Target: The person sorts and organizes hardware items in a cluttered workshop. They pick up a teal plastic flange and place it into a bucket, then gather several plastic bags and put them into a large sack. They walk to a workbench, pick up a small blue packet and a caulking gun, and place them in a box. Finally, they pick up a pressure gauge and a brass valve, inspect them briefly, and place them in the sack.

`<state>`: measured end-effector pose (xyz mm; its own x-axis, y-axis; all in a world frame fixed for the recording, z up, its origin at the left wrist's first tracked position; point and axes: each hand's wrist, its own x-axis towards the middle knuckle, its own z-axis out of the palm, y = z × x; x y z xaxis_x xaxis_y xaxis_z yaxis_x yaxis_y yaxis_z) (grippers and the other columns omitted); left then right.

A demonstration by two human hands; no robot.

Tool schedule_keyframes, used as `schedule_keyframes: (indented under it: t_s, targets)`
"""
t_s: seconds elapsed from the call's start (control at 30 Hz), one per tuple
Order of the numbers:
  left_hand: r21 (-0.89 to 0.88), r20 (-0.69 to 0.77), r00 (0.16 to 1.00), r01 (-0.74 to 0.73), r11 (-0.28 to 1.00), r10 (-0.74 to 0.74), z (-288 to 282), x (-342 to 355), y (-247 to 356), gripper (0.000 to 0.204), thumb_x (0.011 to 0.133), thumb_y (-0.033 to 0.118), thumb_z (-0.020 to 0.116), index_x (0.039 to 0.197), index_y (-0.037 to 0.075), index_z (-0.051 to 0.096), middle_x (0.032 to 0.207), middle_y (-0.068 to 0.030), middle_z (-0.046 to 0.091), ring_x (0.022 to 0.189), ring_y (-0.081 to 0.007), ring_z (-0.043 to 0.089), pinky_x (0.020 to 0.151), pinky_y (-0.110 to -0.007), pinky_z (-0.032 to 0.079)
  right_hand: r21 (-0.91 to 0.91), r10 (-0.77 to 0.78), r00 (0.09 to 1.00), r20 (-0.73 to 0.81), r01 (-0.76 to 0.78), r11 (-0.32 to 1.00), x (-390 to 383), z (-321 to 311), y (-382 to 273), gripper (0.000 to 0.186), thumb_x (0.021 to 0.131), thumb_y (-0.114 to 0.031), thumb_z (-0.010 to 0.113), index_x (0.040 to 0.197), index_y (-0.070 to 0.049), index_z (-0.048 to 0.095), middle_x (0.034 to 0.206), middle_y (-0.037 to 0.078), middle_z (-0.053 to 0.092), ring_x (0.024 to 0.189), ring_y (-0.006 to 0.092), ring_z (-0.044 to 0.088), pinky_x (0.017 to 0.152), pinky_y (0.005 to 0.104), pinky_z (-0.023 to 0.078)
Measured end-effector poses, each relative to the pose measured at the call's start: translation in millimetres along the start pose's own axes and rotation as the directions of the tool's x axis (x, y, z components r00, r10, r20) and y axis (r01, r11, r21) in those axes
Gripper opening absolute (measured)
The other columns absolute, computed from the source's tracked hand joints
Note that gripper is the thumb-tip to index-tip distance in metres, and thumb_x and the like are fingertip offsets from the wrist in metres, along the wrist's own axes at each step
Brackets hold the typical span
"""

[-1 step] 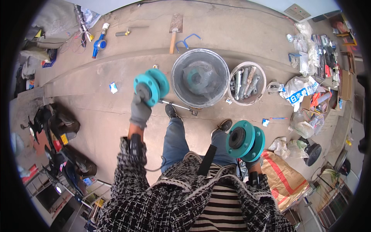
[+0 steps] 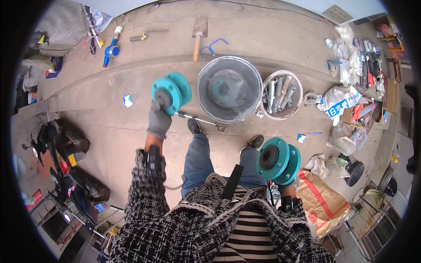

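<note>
The grey-gloved left hand (image 2: 159, 120) clutched a teal round-flanged coupling (image 2: 173, 91), the right hand (image 2: 286, 190) its twin (image 2: 278, 160). A white plastic bag (image 2: 337, 99) bore lettering (image 2: 340, 109).

In my head view I have the left hand (image 2: 159, 120), gloved in grey, gripping one teal flanged joint (image 2: 173, 93) at its near side. The right hand (image 2: 287, 190), mostly hidden, holds a matching teal joint (image 2: 278, 160) in front of it. Right of my left grip stands a wide grey tub (image 2: 206, 83); beyond that sits a smaller bucket (image 2: 280, 115) of metal pieces (image 2: 279, 94). Just right of the same grip, a thin rod (image 2: 199, 119) lies before the tub. Beside my right grip I see a brown sack (image 2: 326, 204) with red stripes.
</note>
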<state>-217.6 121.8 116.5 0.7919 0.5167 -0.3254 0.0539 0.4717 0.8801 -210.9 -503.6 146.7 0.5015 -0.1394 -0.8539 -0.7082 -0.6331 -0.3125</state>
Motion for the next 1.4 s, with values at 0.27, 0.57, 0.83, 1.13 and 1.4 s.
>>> schedule_keyframes:
  t_s: [0.27,0.57,0.83,1.13,1.4]
  targets:
    - [-0.108,-0.307,0.932,0.166,0.98,-0.192,-41.9,233.5,-54.4,0.036,0.086,0.027,0.064,0.113,0.004,0.064,0.095,-0.0082,0.067,0.076,-0.0217,0.064,0.062,-0.036,0.053,0.043,0.031,0.998,0.051,-0.034,0.999,-39.2,94.3,-68.2,0.065,0.08,-0.021,0.078,0.134,0.001,0.049,0.124,0.011,0.06,0.114,0.0189,0.058,0.099,0.0322,0.046]
    - [-0.171,-0.404,0.89,0.152,0.973,-0.211,-50.2,371.1,-119.7,0.043,0.084,0.018,0.07,0.125,0.01,0.06,0.109,-0.0078,0.066,0.09,-0.025,0.063,0.075,-0.037,0.053,0.051,0.051,0.991,0.124,-0.058,0.997,-7.4,103.9,-122.2,0.068,0.079,-0.022,0.08,0.134,0.001,0.049,0.124,0.01,0.06,0.114,0.0188,0.057,0.1,0.0324,0.046]
    - [0.96,0.203,0.967,-0.228,0.162,0.154,-79.0,332.8,-82.1,0.068,0.087,0.025,0.072,0.143,0.0,0.042,0.139,-0.0186,0.048,0.12,-0.029,0.054,0.096,-0.038,0.049,0.119,-0.074,0.962,0.263,0.044,0.992,4.2,116.8,-173.1,0.071,0.077,-0.024,0.082,0.134,0.001,0.049,0.124,0.01,0.06,0.115,0.0188,0.057,0.1,0.0325,0.045]
    - [0.628,0.281,0.958,-0.229,0.744,0.058,171.1,81.3,-84.6,0.067,0.079,0.035,0.077,0.13,0.001,0.052,0.124,-0.021,0.058,0.117,-0.0349,0.055,0.097,-0.043,0.046,0.388,-0.418,0.79,0.448,0.25,0.887,24.0,123.0,-255.7,0.074,0.075,-0.025,0.084,0.134,0.002,0.049,0.124,0.01,0.059,0.115,0.0187,0.057,0.101,0.0326,0.045]
    - [0.145,-0.012,0.883,0.465,0.873,-0.469,160.2,76.1,-150.1,0.025,0.097,0.017,0.058,0.115,0.0,0.063,0.103,-0.0072,0.068,0.086,-0.0124,0.063,0.078,-0.026,0.052,0.673,-0.606,0.694,0.388,0.236,0.701,57.1,117.4,-285.1,0.078,0.067,-0.021,0.085,0.132,0.002,0.049,0.12,0.012,0.06,0.11,0.019,0.058,0.096,0.034,0.048]
